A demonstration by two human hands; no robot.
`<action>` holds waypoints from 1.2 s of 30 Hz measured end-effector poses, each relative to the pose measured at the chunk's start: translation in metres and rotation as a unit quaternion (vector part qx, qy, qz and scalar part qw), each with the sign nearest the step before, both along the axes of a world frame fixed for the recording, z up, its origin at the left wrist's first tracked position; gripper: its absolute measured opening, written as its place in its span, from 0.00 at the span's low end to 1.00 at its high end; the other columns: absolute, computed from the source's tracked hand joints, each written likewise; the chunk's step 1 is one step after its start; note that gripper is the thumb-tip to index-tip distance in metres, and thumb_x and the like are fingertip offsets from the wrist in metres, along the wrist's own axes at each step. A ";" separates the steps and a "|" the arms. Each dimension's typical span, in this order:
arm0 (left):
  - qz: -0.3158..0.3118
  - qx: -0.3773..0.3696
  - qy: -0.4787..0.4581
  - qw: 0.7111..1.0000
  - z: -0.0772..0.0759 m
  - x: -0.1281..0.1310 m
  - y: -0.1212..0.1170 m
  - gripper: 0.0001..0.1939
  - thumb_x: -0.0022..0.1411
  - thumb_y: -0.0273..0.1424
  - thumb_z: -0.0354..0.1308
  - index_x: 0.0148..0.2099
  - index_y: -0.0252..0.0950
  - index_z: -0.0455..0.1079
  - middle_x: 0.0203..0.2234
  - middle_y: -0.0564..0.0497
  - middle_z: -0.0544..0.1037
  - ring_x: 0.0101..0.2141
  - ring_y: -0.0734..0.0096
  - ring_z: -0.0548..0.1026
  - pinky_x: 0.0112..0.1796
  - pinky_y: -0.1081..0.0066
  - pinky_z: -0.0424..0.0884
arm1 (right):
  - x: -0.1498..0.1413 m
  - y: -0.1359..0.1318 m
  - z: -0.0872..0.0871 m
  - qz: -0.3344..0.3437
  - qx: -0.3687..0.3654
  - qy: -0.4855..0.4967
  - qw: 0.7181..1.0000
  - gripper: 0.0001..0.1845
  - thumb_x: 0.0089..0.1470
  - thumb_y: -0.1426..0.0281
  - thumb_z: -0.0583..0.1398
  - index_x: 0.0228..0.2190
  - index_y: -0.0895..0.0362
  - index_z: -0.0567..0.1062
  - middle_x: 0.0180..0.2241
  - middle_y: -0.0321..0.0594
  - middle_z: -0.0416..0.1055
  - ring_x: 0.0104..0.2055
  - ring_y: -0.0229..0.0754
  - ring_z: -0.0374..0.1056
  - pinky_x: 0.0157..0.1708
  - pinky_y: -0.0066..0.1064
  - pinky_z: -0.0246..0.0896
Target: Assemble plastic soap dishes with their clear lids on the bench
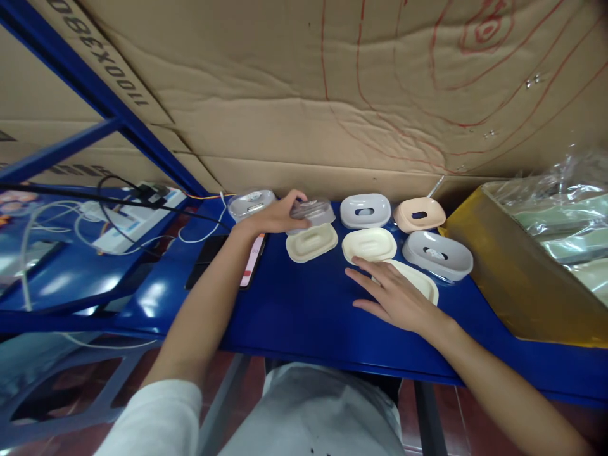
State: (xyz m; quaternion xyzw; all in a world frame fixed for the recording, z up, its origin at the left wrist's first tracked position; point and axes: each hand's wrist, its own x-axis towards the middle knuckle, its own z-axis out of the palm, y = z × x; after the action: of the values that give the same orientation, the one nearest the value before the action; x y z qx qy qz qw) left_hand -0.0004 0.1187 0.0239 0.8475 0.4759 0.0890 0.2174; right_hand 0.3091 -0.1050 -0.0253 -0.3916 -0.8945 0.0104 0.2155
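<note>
My left hand (284,214) curls its thumb and fingers around the near-left end of a clear plastic oval dish (319,212), at the back of the blue table. Just in front of that dish lies a cream oval lid-like piece (312,242). My right hand (394,294) is open with spread fingers, over a cream oval piece (422,282) that it partly covers. Its fingertips are close to another cream oval piece (369,245); whether they touch cannot be made out. Behind stand a white-grey oval soap dish (354,212) and a peach one (408,216).
A grey soap dish (446,259) sits to the right, beside a yellow-taped box (494,278) with plastic-wrapped items. At the left are another clear-edged dish (242,204), a phone (251,263), cables (190,234) and a blue frame post (156,149). Cardboard (285,126) stands behind.
</note>
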 end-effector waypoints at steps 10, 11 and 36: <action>0.007 0.096 0.020 0.995 -0.015 -0.002 0.018 0.37 0.55 0.39 0.69 0.65 0.41 0.62 0.63 0.40 0.70 0.64 0.43 0.69 0.64 0.49 0.66 | 0.001 0.002 0.000 0.002 0.006 -0.011 1.000 0.31 0.73 0.61 0.60 0.70 0.57 0.66 0.69 0.59 0.67 0.67 0.62 0.70 0.63 0.61 0.72; 0.003 0.098 0.020 0.995 -0.017 -0.003 0.018 0.37 0.56 0.39 0.68 0.65 0.41 0.62 0.63 0.40 0.70 0.64 0.44 0.69 0.64 0.50 0.65 | 0.000 0.002 0.000 0.002 0.004 -0.011 1.000 0.31 0.73 0.60 0.60 0.71 0.56 0.65 0.69 0.59 0.67 0.67 0.62 0.70 0.63 0.61 0.72; 0.027 0.154 0.047 0.987 -0.047 -0.005 -0.010 0.46 0.69 0.45 0.66 0.80 0.38 0.52 0.78 0.31 0.49 0.75 0.31 0.51 0.70 0.38 0.56 | 0.000 0.001 -0.004 -0.002 -0.015 -0.019 1.000 0.26 0.73 0.63 0.59 0.68 0.55 0.70 0.69 0.58 0.68 0.65 0.62 0.72 0.61 0.62 0.73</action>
State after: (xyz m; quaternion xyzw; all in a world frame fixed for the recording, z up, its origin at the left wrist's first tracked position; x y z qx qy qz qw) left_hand -0.0059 0.1084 -0.0232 0.8608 0.4893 0.1267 0.0595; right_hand 0.3088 -0.1042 -0.0293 -0.3964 -0.8975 0.0163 0.1926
